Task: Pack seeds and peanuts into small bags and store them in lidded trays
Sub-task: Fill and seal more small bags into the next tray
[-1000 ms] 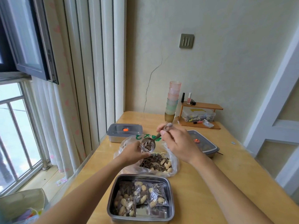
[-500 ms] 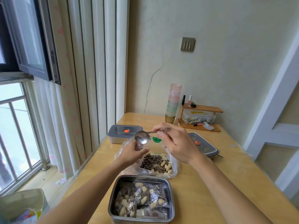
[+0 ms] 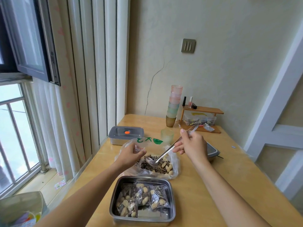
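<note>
My left hand (image 3: 130, 155) pinched a small bag (image 3: 139, 147) by its top, just above the big plastic bag (image 3: 175, 163) in the middle of the table (image 3: 205, 185). My right hand (image 3: 191, 145) held the spoon (image 3: 165, 154) tight. The round end of the spoon dipped into the seeds and peanuts (image 3: 164, 167) in the big bag. The open tray (image 3: 172, 194) sat at the near edge with filled bags (image 3: 147, 199) inside. A lidded tray (image 3: 126, 134) sat by the left edge.

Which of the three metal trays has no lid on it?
The nearest tray, with filled small bags inside. The far left tray and the far right tray, behind the right hand, are both lidded.
</note>
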